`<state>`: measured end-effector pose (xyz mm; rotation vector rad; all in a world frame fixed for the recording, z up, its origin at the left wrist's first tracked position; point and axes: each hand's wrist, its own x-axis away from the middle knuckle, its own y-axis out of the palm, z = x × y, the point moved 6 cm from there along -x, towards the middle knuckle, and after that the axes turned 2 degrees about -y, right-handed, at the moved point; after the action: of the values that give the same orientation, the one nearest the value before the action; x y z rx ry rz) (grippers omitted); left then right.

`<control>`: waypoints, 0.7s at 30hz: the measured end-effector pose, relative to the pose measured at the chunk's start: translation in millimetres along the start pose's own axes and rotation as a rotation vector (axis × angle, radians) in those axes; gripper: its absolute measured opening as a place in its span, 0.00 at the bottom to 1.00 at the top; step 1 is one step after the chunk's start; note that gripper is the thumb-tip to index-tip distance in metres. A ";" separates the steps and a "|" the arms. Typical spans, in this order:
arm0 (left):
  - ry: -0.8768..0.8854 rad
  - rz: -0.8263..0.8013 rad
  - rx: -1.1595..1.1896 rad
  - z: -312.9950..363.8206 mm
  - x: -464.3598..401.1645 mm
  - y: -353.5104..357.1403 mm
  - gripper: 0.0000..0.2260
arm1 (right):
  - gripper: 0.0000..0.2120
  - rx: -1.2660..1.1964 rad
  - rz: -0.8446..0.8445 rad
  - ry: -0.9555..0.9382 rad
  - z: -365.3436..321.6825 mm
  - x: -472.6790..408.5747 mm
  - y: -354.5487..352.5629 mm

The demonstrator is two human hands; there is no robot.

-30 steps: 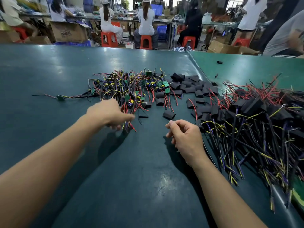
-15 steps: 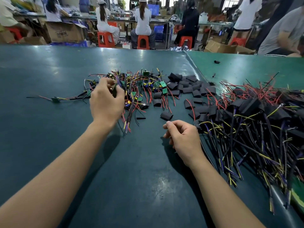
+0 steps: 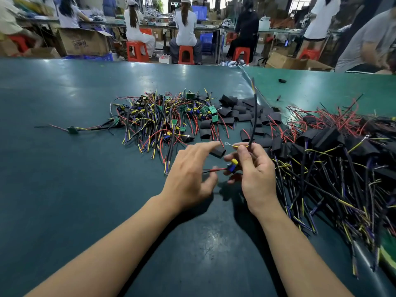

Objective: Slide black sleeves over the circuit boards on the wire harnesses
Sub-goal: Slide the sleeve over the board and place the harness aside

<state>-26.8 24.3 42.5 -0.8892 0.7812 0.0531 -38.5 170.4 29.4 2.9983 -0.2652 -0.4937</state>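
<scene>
While the right hand pinched the harness at frame centre, the left hand, fingers spread, touched a black sleeve; the sleeve's mouth should be aligned squarely with the board before sliding.

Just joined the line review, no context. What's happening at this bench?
A person is sleeving wire harnesses by hand. The right hand pinches one harness by its wires, its small board bare. The left hand is open beside it, fingers near a loose black sleeve on the table. Unsleeved harnesses lie ahead, spare sleeves beside them, finished ones piled right.
</scene>
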 end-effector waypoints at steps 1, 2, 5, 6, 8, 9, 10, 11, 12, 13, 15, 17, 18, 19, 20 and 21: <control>-0.039 -0.011 0.024 -5.4 -0.7 -1.5 0.25 | 0.08 0.008 0.013 -0.021 -2.3 -1.2 -2.1; -0.068 -0.033 0.041 -9.8 -1.8 -1.5 0.24 | 0.08 0.012 0.027 -0.037 -4.2 -2.2 -4.0; -0.143 -0.121 0.042 -21.5 -9.2 3.8 0.23 | 0.09 0.004 0.078 -0.040 -6.0 -3.8 -8.7; -0.157 -0.151 0.009 -24.9 -12.7 7.1 0.23 | 0.09 -0.019 0.108 -0.035 -5.9 -3.9 -11.3; -0.161 -0.209 -0.065 -29.9 -21.8 14.9 0.24 | 0.09 -0.080 0.181 -0.041 -7.1 -4.5 -17.6; -0.151 -0.234 -0.091 -31.5 -27.5 19.3 0.24 | 0.08 -0.108 0.216 -0.055 -8.4 -5.1 -21.0; -0.136 -0.259 -0.114 -33.5 -34.5 23.9 0.25 | 0.08 -0.134 0.248 -0.072 -9.6 -5.8 -24.4; -0.118 -0.292 -0.139 -34.9 -42.1 29.0 0.25 | 0.07 -0.156 0.275 -0.090 -11.2 -6.8 -27.5; -0.098 -0.336 -0.164 -36.0 -49.3 35.1 0.25 | 0.07 -0.173 0.302 -0.106 -12.4 -7.8 -30.3; -0.080 -0.390 -0.182 -36.9 -55.1 41.4 0.25 | 0.07 -0.184 0.326 -0.119 -13.0 -8.6 -32.5; -0.027 -0.493 -0.212 -36.3 -59.9 51.2 0.19 | 0.06 -0.201 0.364 -0.127 -12.1 -10.3 -35.4; 0.019 -0.541 -0.270 -35.1 -56.6 53.7 0.12 | 0.04 -0.197 0.385 -0.127 -10.0 -11.6 -37.6; 0.035 -0.527 -0.283 -36.1 -53.7 52.0 0.11 | 0.05 -0.187 0.386 -0.130 -9.1 -11.9 -38.3; 0.034 -0.502 -0.267 -37.1 -49.6 48.3 0.11 | 0.07 -0.183 0.383 -0.130 -7.8 -12.1 -38.8; 0.016 -0.484 -0.224 -38.9 -45.3 43.4 0.11 | 0.09 -0.190 0.376 -0.126 -6.4 -12.3 -39.1; -0.009 -0.478 -0.167 -40.9 -40.3 38.3 0.11 | 0.11 -0.202 0.363 -0.120 -5.2 -12.9 -38.9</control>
<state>-93.7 30.6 26.6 -1.2144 0.5443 -0.3021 -42.7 211.2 33.7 2.6444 -0.7061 -0.6175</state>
